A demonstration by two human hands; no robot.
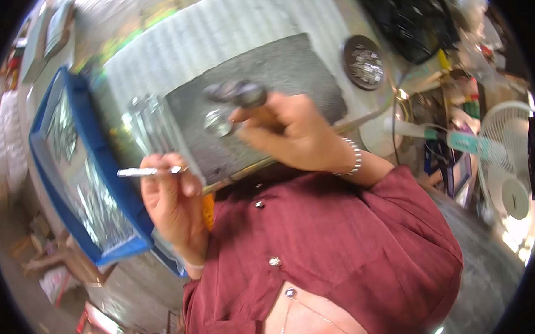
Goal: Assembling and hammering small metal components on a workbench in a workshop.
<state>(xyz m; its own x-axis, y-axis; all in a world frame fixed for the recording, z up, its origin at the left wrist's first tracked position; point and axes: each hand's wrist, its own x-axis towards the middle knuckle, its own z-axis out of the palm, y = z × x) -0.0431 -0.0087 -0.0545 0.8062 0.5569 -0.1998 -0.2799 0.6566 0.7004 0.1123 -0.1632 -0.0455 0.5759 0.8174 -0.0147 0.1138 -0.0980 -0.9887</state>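
Between its thumb and fingers my left hand (173,204) pinches a thin, shiny metal strip (142,172), held level in front of my body. My right hand (302,129) is closed around the handle of a hammer. The hammer's dark head (237,92), smeared by motion, is over a dark grey slab (281,65). Just below the head, a small round shiny metal piece (219,122) rests on the slab, close to my right fingers. Beyond my left hand, several silvery strips (158,121) lie in a bundle along the slab's left edge.
To the left stands a blue tray (110,192) holding many silvery strips. A round dark dish (348,68) with small shiny bits is beyond the slab's right side, near a black plastic bag (407,20). White ribbed sheeting (214,38) lies under the slab. A fan (505,150) stands at right.
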